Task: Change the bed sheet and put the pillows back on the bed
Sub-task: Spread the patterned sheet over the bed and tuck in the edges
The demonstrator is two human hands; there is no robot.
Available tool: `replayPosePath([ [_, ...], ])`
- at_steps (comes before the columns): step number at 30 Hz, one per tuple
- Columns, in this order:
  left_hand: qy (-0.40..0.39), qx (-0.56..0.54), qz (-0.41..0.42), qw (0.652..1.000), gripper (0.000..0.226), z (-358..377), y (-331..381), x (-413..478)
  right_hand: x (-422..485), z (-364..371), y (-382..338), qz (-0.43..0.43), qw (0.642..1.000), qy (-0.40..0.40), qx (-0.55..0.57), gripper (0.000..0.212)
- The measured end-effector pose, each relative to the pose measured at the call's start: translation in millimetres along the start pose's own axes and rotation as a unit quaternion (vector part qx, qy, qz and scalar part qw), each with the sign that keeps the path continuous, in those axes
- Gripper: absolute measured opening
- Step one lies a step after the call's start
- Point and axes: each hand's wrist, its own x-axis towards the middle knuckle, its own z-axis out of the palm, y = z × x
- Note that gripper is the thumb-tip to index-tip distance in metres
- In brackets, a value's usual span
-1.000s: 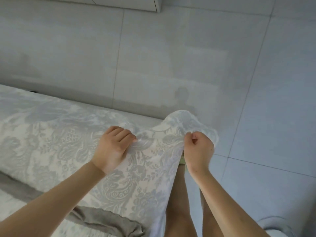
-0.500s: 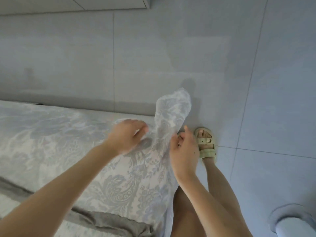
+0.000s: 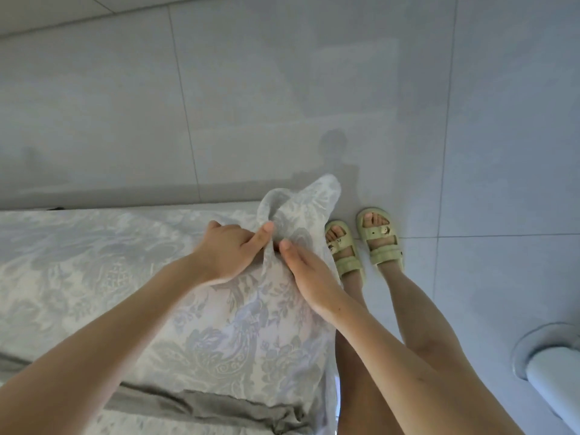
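**Both hands on the raised corner of the patterned bed sheet**

From my feed on the head camera I look down at the corner of a bed (image 3: 216, 206), with the tiled floor (image 3: 314, 89) beyond it. The bed sheet (image 3: 219, 324), pale with a grey-blue floral pattern, lies spread over the bed top and hangs over the near right corner. One corner of it stands up in a peaked fold between the hands, above the bed's edge.

The left hand (image 3: 226, 252) sits on the sheet just left of that fold. Its fingers (image 3: 259, 240) are curled into the cloth, grasping a bunch of it, and the thumb tip presses against the fold. The right hand (image 3: 309, 277) is just beside it, on the other side of the fold. Its thumb lies on top of the cloth and the other fingers are tucked out of sight behind it, so it pinches the sheet between them. The two thumbs are close but apart.

A crumpled grey cloth (image 3: 204, 406) runs across the bed at the lower edge of my view, partly under the patterned sheet. To the right of the bed the person's bare legs stand on the floor in pale green sandals (image 3: 379, 246). A white rounded object (image 3: 552, 365) sits at the lower right; I cannot tell what it is.
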Motion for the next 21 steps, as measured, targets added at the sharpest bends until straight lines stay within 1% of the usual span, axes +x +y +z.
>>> replayPosePath([
  [1, 0.018, -0.016, 0.012, 1.0, 0.085, -1, -2, -12, 0, 2, -3, 0.016, 0.997, -0.046, 0.055, 0.048],
  [3, 0.067, -0.064, 0.041, 0.995, 0.081, -3, -8, -39, -1, 10, -5, 0.072, 0.979, -0.128, 0.144, 0.055],
  [5, 0.095, -0.116, 0.066, 0.986, 0.081, -7, -13, -64, -5, 17, -7, 0.155, 0.944, -0.202, 0.211, 0.067],
  [7, 0.091, -0.205, 0.068, 0.972, 0.078, -11, -18, -79, -8, 19, -11, 0.202, 0.912, -0.255, 0.248, 0.075],
  [9, 0.072, -0.306, 0.026, 0.949, 0.075, -15, -23, -83, -12, 20, -15, 0.216, 0.903, -0.257, 0.268, 0.076],
  [10, 0.064, -0.334, -0.001, 0.94, 0.074, -15, -26, -80, -13, 21, -16, 0.221, 0.901, -0.251, 0.278, 0.075],
  [12, 0.03, -0.361, -0.031, 0.932, 0.078, -17, -27, -69, -18, 24, -16, 0.214, 0.897, -0.238, 0.305, 0.071],
  [13, -0.004, -0.358, -0.04, 0.933, 0.081, -17, -25, -62, -21, 24, -14, 0.2, 0.897, -0.236, 0.316, 0.069],
  [14, -0.057, -0.337, -0.041, 0.939, 0.083, -18, -20, -54, -25, 25, -11, 0.189, 0.896, -0.229, 0.33, 0.068],
  [15, -0.123, -0.291, -0.035, 0.948, 0.086, -17, -13, -46, -29, 26, -10, 0.183, 0.9, -0.209, 0.337, 0.066],
  [16, -0.18, -0.23, -0.04, 0.956, 0.09, -16, -7, -39, -34, 28, -8, 0.187, 0.905, -0.17, 0.342, 0.065],
  [17, -0.213, -0.178, -0.062, 0.959, 0.089, -14, -3, -31, -39, 30, -3, 0.197, 0.914, -0.101, 0.339, 0.066],
  [18, -0.229, -0.157, -0.094, 0.956, 0.086, -9, -4, -24, -45, 30, 3, 0.191, 0.927, -0.013, 0.323, 0.065],
  [19, -0.24, -0.164, -0.122, 0.949, 0.084, -4, -8, -17, -52, 29, 12, 0.172, 0.936, 0.095, 0.293, 0.061],
  [20, -0.246, -0.178, -0.136, 0.943, 0.084, 0, -12, -13, -59, 27, 19, 0.141, 0.938, 0.2, 0.246, 0.053],
  [21, -0.253, -0.185, -0.141, 0.939, 0.087, 4, -17, -10, -67, 23, 28, 0.107, 0.931, 0.295, 0.188, 0.043],
])
